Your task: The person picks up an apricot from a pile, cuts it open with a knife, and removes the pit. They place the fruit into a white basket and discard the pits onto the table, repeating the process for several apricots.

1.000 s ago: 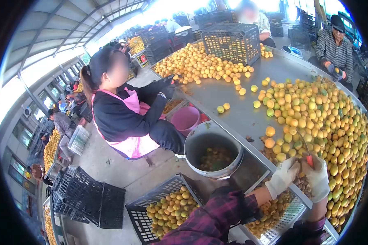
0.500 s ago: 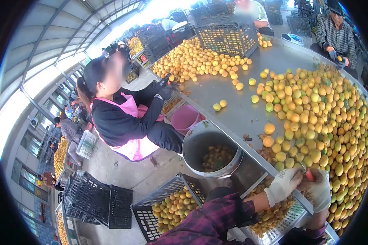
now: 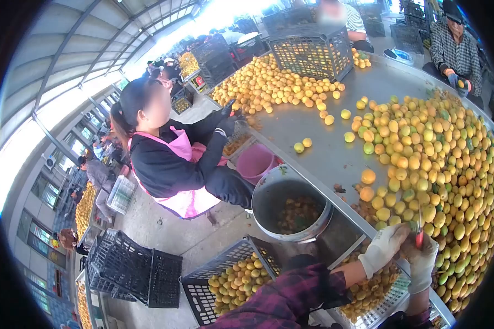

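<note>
At the grey metal table's [image 3: 335, 151] near edge, our white-gloved right hand [image 3: 421, 259] grips a red-handled knife [image 3: 419, 238]; our white-gloved left hand [image 3: 387, 247] curls beside it, contents hidden.

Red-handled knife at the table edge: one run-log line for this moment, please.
red-handled knife: in right hand, blade pointing away | left hand: beside right, contents unclear | yellow-orange fruit: heaped on metal table

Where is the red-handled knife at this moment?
In the head view, the red-handled knife is at the lower right, in the person's right hand, close to the left hand, beside the large fruit heap.
</note>
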Tool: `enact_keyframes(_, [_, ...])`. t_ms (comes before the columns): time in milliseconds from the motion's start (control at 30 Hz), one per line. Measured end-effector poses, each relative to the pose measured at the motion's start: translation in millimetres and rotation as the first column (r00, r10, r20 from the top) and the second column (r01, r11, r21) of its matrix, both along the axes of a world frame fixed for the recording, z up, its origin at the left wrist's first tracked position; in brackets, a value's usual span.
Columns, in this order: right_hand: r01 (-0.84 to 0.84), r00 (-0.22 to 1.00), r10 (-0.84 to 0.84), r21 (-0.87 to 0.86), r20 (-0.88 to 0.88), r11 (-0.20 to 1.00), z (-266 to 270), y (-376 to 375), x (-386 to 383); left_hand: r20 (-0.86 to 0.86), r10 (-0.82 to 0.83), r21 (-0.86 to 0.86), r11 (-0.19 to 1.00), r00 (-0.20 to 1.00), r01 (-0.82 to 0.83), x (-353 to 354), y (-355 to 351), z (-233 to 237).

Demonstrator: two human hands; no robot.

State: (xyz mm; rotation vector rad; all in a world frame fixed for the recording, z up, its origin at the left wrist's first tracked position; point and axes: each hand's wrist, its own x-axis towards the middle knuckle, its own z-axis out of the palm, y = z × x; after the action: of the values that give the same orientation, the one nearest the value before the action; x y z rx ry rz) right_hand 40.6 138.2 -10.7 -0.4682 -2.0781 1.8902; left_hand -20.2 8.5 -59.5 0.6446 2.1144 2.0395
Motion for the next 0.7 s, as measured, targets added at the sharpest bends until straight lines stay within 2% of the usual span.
enact_keyframes(33, [-0.005, 1.0, 0.005, 0.001, -0.002, 1.0, 3, 0, -1, -0.002, 0.005, 0.001, 1.0, 1.0, -0.005, -2, 5, -4])
enact_keyframes(100, [-0.086, 0.994, 0.092, -0.096, 0.056, 0.992, 12, 4, -3, 0.306, 0.026, 0.101, 0.993, 0.952, -0.06, -5, 13, -11])
enact_keyframes(167, [-0.02, 0.996, 0.03, -0.112, 0.084, 0.993, 3, 4, -12, 0.18, 0.026, 0.139, 0.989, 0.983, -0.052, -7, 6, -5])
enact_keyframes(200, [-0.038, 0.998, 0.046, -0.151, 0.053, 0.988, 17, -3, -11, 0.073, 0.076, 0.029, 0.997, 0.994, -0.078, -8, 2, 2])
enact_keyframes(233, [-0.029, 0.998, 0.038, -0.184, 0.04, 0.983, 35, -14, -13, -0.603, 0.031, -0.226, 0.952, 0.797, -0.207, -22, -8, 4])
enact_keyframes(267, [-0.063, 0.988, 0.087, -0.178, 0.129, 0.982, 39, -9, -12, -0.39, -0.048, -0.247, 0.967, 0.92, -0.054, -27, -8, -3])
enact_keyframes(300, [-0.067, 0.991, 0.087, -0.193, 0.099, 0.979, 47, -13, -8, -0.103, -0.059, 0.261, 0.962, 0.993, 0.084, -15, -12, 21])
enact_keyframes(333, [-0.136, 0.971, 0.139, -0.029, 0.196, 0.99, 41, 1, -7, 0.061, -0.122, 0.293, 0.951, 0.991, 0.099, -18, -17, 21])
enact_keyframes(367, [-0.176, 0.967, 0.201, -0.158, 0.156, 0.972, 62, -3, 1, 0.477, -0.105, 0.393, 0.914, 0.872, -0.105, -12, -15, 45])
enact_keyframes(433, [-0.382, 0.892, 0.395, -0.104, 0.217, 0.918, 63, 4, 11, 0.719, -0.098, 0.288, 0.943, 0.688, -0.167, -20, -29, 88])
enact_keyframes(500, [-0.516, 0.847, 0.474, 0.163, 0.239, 0.841, 77, 5, 18, 0.611, -0.206, 0.344, 0.939, 0.764, -0.022, -25, -31, 86])
enact_keyframes(533, [-0.473, 0.874, 0.42, 0.222, 0.245, 0.853, 73, 6, 23, 0.658, -0.281, 0.384, 0.923, 0.699, 0.01, -25, -34, 84])
enact_keyframes(567, [-0.464, 0.877, 0.41, 0.221, 0.251, 0.858, 57, 8, 21, 0.661, -0.29, 0.385, 0.923, 0.692, 0.019, -24, -32, 85])
enact_keyframes(600, [-0.284, 0.958, 0.286, 0.149, 0.01, 0.947, 35, 13, 18, 0.68, -0.254, 0.346, 0.938, 0.688, 0.004, -21, -28, 88])
enact_keyframes(633, [-0.108, 0.97, 0.113, 0.036, -0.215, 0.994, 28, 17, 17, 0.698, -0.221, 0.308, 0.951, 0.682, -0.008, -18, -24, 90])
enact_keyframes(667, [-0.185, 0.936, 0.142, -0.107, -0.321, 0.977, 34, 28, 25, 0.679, -0.207, 0.284, 0.959, 0.704, 0.008, -15, -21, 90])
enact_keyframes(700, [-0.057, 0.973, 0.007, -0.211, -0.231, 0.976, 47, 23, 30, 0.685, -0.225, 0.288, 0.957, 0.693, 0.026, -11, -17, 87])
